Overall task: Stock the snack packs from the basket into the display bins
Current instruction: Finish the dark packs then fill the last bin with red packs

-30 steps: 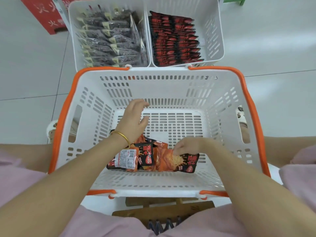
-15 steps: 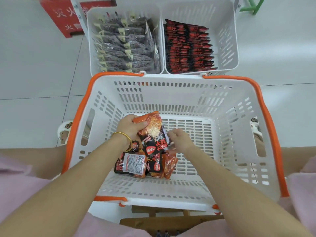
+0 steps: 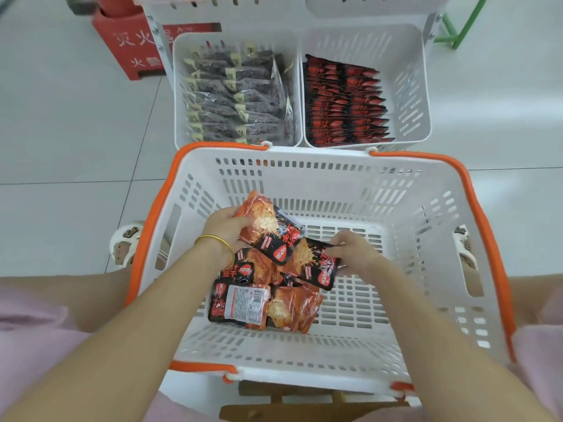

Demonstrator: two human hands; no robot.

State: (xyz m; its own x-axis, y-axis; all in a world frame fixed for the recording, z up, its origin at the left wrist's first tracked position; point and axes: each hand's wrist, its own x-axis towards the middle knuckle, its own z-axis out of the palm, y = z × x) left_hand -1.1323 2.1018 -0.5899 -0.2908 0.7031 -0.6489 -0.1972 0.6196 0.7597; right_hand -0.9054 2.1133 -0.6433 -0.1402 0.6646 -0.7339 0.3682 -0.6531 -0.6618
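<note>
A white basket with orange handles [image 3: 469,190] sits in front of me. Several orange-and-black snack packs [image 3: 268,306] lie in a heap on its floor. My left hand [image 3: 225,229] grips one or more of these packs [image 3: 268,226], lifted above the heap. My right hand [image 3: 353,254] pinches another pack [image 3: 316,266] by its edge, just right of the heap. Beyond the basket stand two white display bins: the left bin [image 3: 178,86] holds dark packs with yellow labels, the right bin [image 3: 417,86] holds a row of red-and-black packs [image 3: 347,102].
A red floor sign [image 3: 128,47] stands at the back left and a green frame [image 3: 457,25] at the back right. White floor tiles surround the bins. A wooden stool edge [image 3: 274,406] shows under the basket's near rim.
My right hand has taken hold of a second pack from the heap. My left hand still holds its pack, lifted a little higher. The view has shifted down.
</note>
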